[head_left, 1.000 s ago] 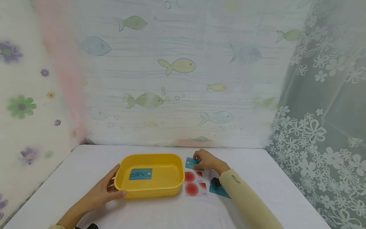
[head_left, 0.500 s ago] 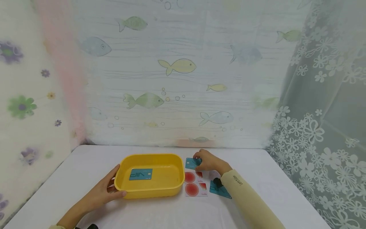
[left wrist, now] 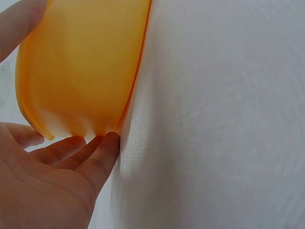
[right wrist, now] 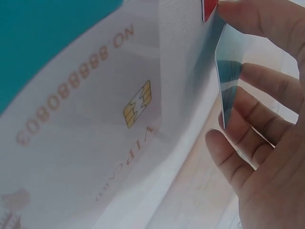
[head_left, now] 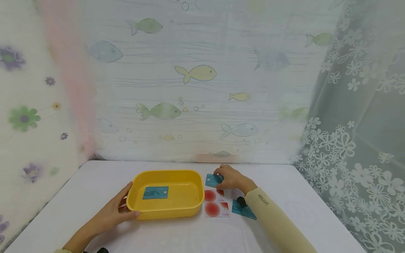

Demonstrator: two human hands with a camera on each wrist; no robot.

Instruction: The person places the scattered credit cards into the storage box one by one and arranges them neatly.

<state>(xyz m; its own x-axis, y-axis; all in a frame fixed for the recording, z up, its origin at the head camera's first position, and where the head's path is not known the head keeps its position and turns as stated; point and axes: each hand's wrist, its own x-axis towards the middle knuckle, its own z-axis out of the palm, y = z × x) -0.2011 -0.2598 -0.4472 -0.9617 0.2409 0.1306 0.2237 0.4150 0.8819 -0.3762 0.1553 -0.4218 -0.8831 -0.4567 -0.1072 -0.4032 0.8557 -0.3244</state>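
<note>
My left hand (head_left: pixel 115 209) grips the left end of a yellow plastic basin (head_left: pixel 167 213), thumb on the front wall and fingers round the corner. In the left wrist view its fingertips press the basin's end wall (left wrist: pixel 86 71). Flat on the basin's floor lies a teal VIP card (head_left: pixel 155 192). Right of the basin, my right hand (head_left: pixel 232 178) pinches another teal card (head_left: pixel 211 180) between thumb and fingers. The right wrist view shows this card (right wrist: pixel 228 81) edge-on, the thumb at one end and fingertips along the other.
Two white cards with red circles lie in front of the right hand, the nearer card (head_left: pixel 212 209) below the other (head_left: pixel 210 195). A teal card (head_left: pixel 243 211) lies partly under the right forearm. A white-and-teal card with a gold chip (right wrist: pixel 137 105) fills the right wrist view's left side.
The right hand's thumb has shifted slightly over the teal card since one second ago. The left hand and the basin have stayed in place.
</note>
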